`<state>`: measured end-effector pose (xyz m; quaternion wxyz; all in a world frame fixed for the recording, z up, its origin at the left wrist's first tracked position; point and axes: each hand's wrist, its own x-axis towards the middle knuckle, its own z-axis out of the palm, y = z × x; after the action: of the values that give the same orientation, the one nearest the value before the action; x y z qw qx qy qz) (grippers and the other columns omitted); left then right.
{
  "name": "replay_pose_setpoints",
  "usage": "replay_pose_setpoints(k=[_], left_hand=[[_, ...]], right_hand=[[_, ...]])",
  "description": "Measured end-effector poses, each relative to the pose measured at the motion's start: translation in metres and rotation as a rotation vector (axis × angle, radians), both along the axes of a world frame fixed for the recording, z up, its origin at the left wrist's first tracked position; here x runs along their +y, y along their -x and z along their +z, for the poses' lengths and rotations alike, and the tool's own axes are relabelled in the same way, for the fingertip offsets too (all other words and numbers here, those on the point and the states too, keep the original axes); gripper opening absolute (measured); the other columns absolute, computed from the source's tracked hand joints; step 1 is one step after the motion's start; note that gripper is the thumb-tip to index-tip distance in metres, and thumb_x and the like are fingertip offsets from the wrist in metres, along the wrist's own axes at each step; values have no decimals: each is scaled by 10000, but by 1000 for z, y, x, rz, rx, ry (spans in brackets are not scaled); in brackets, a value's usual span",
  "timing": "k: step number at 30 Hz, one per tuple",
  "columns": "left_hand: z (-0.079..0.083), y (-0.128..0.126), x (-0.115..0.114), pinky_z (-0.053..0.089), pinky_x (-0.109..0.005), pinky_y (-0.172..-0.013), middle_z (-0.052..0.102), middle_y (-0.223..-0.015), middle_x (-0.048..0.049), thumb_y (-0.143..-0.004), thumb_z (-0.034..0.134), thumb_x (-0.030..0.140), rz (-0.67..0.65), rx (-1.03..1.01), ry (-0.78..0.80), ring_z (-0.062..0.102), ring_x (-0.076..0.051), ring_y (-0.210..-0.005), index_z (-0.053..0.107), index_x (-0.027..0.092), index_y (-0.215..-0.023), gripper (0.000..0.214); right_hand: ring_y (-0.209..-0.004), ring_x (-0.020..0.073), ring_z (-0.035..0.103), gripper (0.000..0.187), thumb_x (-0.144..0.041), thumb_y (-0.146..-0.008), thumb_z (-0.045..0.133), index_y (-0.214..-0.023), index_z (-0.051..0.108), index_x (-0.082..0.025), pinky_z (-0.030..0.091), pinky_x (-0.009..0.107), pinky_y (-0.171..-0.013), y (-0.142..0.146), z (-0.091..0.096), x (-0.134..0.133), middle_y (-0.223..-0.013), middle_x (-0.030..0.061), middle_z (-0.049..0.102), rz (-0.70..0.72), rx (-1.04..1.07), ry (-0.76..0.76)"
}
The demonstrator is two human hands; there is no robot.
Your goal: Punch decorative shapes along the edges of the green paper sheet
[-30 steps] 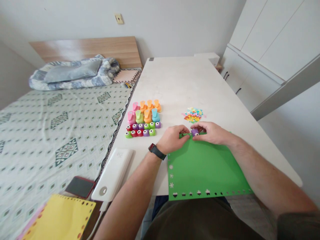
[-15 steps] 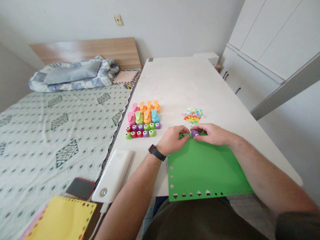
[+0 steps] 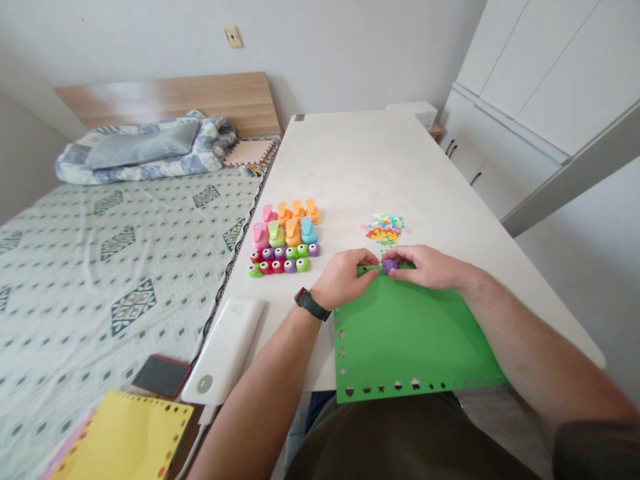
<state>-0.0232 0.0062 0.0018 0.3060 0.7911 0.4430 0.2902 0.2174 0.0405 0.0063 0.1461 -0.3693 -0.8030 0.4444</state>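
A green paper sheet (image 3: 405, 340) lies on the white table (image 3: 360, 160) in front of me, with small shapes cut out along its near and left edges. My right hand (image 3: 425, 267) is closed on a small purple paper punch (image 3: 389, 266) at the sheet's far edge. My left hand (image 3: 345, 277), a black watch on its wrist, pinches that same edge just left of the punch. A little heap of coloured paper cut-outs (image 3: 385, 229) sits just beyond my hands.
Rows of small coloured punches (image 3: 286, 240) stand left of my hands. A white power bank (image 3: 225, 350) lies at the table's left edge. On the bed to the left are a phone (image 3: 163, 375), a yellow punched sheet (image 3: 125, 437) and a folded blanket (image 3: 150, 147). White cabinets stand right.
Both hands stay at the sheet's far edge; the right hand's fingers have shifted slightly on the purple punch. The view has moved a little.
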Motion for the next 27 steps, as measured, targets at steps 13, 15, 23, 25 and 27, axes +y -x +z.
replay_pose_setpoints(k=[13,15,23,25,27], left_hand=[[0,-1,0,544,-296,-842,766,-1003,-29,-894,632,233,-3,-11,2,704,-171,-915,703,200,-1020,148],[0,-1,0,548,-300,-841,767,-1001,-32,-895,631,237,-4,-8,11,706,-175,-918,704,199,-1018,148],[2,0,0,540,-291,-797,762,-977,-32,-923,639,346,-13,44,9,699,-172,-886,704,202,-1017,184],[2,0,0,535,-298,-787,756,-971,-40,-913,664,439,-8,71,-19,694,-178,-870,702,197,-1029,271],[1,0,0,534,-321,-817,751,-994,-58,-872,704,530,2,109,-70,691,-198,-891,699,189,-1059,389]], right_hand=[[-856,200,658,266,-323,-839,721,-1063,698,-179,510,332,-794,5,-6,-2,-946,52,731,-88,7,9],[-835,198,653,260,-317,-832,725,-1053,700,-182,510,332,-778,6,-7,-2,-923,48,730,-93,-2,11],[-843,201,655,244,-304,-815,732,-1029,698,-191,502,334,-784,8,-8,-3,-930,43,733,-102,-10,0],[-841,200,650,208,-290,-820,724,-1001,693,-194,496,333,-784,8,-8,-3,-920,42,729,-104,-13,-18],[-835,197,645,170,-272,-825,713,-974,685,-195,490,331,-782,9,-6,-4,-905,40,722,-106,-16,-35]])
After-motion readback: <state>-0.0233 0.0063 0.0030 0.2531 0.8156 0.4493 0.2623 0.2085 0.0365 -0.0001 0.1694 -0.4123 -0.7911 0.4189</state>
